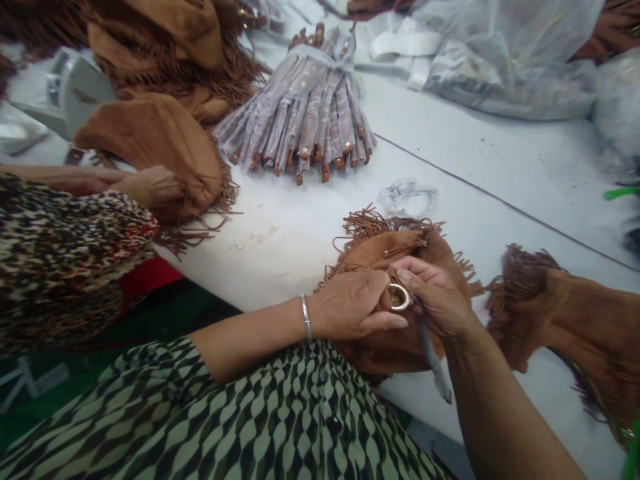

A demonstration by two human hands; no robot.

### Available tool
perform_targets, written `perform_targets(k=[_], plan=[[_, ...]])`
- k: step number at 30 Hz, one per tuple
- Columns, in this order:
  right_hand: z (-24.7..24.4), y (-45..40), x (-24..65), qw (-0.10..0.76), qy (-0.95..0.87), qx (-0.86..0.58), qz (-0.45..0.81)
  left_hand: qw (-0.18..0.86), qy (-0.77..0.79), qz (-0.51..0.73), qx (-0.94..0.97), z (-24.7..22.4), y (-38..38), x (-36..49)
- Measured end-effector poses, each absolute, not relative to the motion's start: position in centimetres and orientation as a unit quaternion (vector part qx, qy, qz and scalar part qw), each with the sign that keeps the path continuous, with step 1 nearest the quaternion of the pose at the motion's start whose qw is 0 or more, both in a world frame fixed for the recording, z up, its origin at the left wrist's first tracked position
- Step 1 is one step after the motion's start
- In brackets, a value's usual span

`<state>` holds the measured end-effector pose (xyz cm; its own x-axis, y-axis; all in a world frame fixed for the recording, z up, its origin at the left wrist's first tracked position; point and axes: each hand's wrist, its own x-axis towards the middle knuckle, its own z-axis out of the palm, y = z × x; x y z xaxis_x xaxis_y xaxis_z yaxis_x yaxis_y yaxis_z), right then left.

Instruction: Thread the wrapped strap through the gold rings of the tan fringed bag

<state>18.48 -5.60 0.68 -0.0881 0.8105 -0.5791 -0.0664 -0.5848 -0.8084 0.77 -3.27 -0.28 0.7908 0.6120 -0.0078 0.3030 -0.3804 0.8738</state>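
A brown fringed suede bag (370, 257) lies on the table edge before me, its fringe spread toward the far side. Over it, my left hand (357, 303) is closed around a gold metal ring (400, 297) attached to the bag. My right hand (435, 293) meets it from the other side, thumb and fingers pinching a brown strap end beside the ring. From under that hand hangs a narrow strap wrapped in greyish film (434, 360). The strap's path through the ring is hidden by my fingers.
A bundle of film-wrapped straps (315, 107) stands beyond. A co-worker's hand (153, 190) rests on another brown bag (155, 137) at left. More brown suede (585, 320) lies at right. Clear plastic bags (510, 67) are at the back, and a crumpled plastic piece (407, 197) lies nearer.
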Motion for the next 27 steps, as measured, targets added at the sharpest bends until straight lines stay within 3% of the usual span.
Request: perform_targets(k=[5, 16, 27], plan=[[0.5, -6.3, 18.4, 0.358, -0.288, -0.597, 0.657, 0.441, 0.302, 0.156, 0.831, -1.2, -3.9, 1.3], [-0.4, -6.3, 19.0, 0.325, -0.296, -0.598, 0.670, 0.494, 0.242, 0.218, 0.807, -2.6, -3.6, 1.2], [-2.0, -7.3, 18.8, 0.340, -0.246, -0.570, 0.707, 0.464, 0.213, 0.227, 0.829, -3.4, -3.7, 0.8]])
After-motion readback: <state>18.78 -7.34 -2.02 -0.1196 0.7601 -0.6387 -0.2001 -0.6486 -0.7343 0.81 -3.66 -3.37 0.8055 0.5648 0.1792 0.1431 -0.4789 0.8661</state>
